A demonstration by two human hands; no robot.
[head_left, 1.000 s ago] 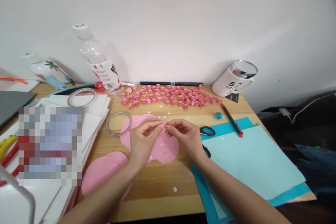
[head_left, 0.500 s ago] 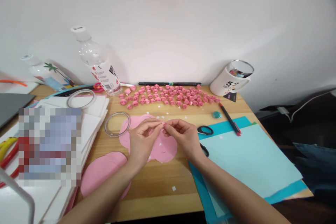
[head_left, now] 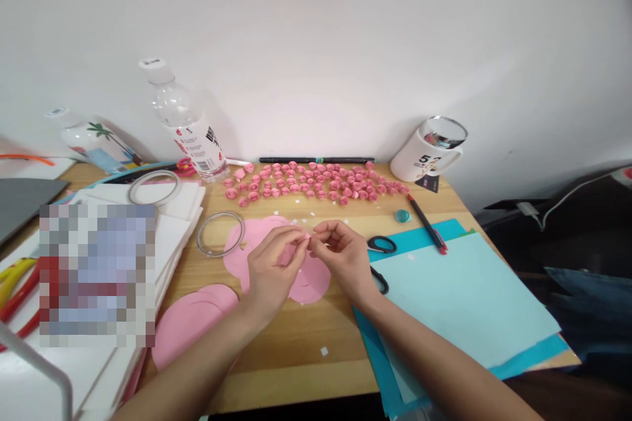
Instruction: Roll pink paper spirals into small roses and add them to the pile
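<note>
My left hand (head_left: pixel 274 260) and my right hand (head_left: pixel 346 262) meet fingertip to fingertip over the middle of the desk. Pinched between them is a small pink paper roll (head_left: pixel 307 237), mostly covered by the fingers. Pink paper circles (head_left: pixel 313 281) lie overlapping beneath the hands, and another stack of pink circles (head_left: pixel 190 319) is by my left forearm. Beyond the hands, many curled pink paper rosettes (head_left: pixel 322 194) are spread in a band. Black-handled scissors (head_left: pixel 382 245) lie beside my right hand, their blades hidden.
A tape roll (head_left: pixel 198 247) lies left of the circles. Behind stand a clear bottle (head_left: pixel 190 138) and a white mug (head_left: pixel 419 156). Pale blue sheets (head_left: pixel 464 309) and a pen (head_left: pixel 427 223) are on the right; white papers (head_left: pixel 170 237) are piled on the left.
The fingertips have shifted slightly around the small pink roll, and the right fingers have lifted a little. The whole view has moved slightly; the things on the desk keep their places.
</note>
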